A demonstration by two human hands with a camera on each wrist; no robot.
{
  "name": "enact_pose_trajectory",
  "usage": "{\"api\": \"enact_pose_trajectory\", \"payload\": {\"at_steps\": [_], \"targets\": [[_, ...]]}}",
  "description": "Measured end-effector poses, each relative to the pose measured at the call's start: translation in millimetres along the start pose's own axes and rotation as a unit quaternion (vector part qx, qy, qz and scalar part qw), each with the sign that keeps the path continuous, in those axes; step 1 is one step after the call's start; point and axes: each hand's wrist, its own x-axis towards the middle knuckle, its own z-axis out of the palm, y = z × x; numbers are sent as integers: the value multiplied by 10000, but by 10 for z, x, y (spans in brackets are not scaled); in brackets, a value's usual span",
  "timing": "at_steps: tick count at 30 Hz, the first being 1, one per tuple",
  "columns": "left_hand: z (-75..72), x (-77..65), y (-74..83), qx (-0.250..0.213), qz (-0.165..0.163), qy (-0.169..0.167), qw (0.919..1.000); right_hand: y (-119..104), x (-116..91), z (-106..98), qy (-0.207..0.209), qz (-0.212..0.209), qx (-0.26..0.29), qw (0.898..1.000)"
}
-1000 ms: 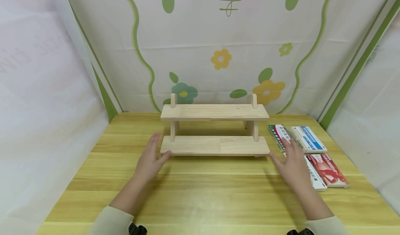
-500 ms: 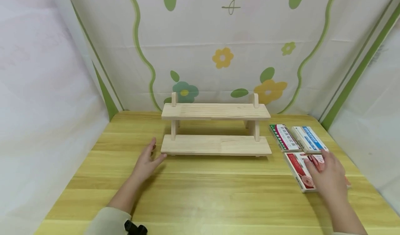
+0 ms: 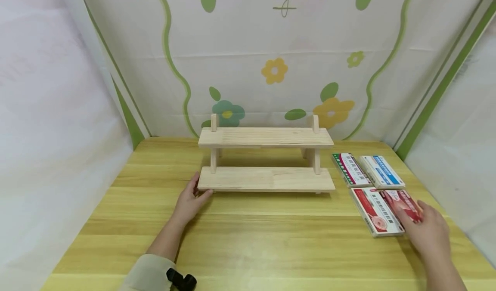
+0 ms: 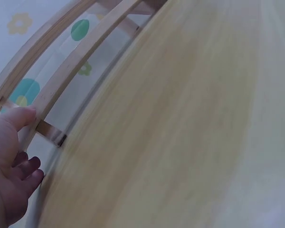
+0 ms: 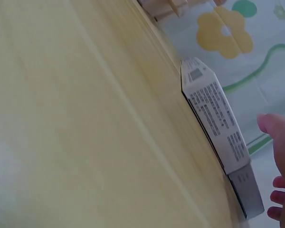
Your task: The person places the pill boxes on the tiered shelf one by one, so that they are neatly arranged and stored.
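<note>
A two-tier shelf of pale wood stands at the back of the table. At its left end, my left hand grips the lower board; in the left wrist view the thumb lies on the board and the fingers curl below it. Four flat medicine boxes lie at the right: a green-and-white box, a blue-and-white box, a red-and-white box and a red box. Over the red box hovers my right hand, its thumb apart from the boxes in the right wrist view.
The wooden tabletop stretches in front of the shelf. White fabric printed with flowers hangs right behind the shelf, and white panels flank the table on both sides.
My right hand has moved right, from beside the shelf's right end to over the red box. My left hand drew back slightly, then came up against the shelf's left end.
</note>
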Motion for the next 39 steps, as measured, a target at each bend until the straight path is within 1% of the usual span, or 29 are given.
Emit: {"api": "enact_pose_trajectory", "payload": {"at_steps": [5,8,12,16,20,26,32,35,39], "targets": [[17,-3,-30,100,133,82,9998,172,14,18,-157,21,-32,9999],[24,-6,-53,120,140,130,9997,267,15,24,-300,22,-105,9995],[20,-8,-84,105,179,179,9996,335,18,14,-442,1,-183,9989],[19,-7,-98,112,221,212,9995,337,6,-12,-487,-54,-254,9985],[28,-5,-97,90,225,227,9994,335,-11,-28,-497,-86,-461,9977],[47,0,-84,93,227,274,9993,369,-26,-42,-625,-51,-658,9959],[52,-8,-71,108,241,354,9990,365,-12,-57,-599,-36,-832,9947],[51,-17,-72,94,240,418,9988,341,-12,-64,-525,-40,-789,9955],[52,-22,-89,125,314,457,9984,266,-24,-117,-408,117,-540,9976]]}}
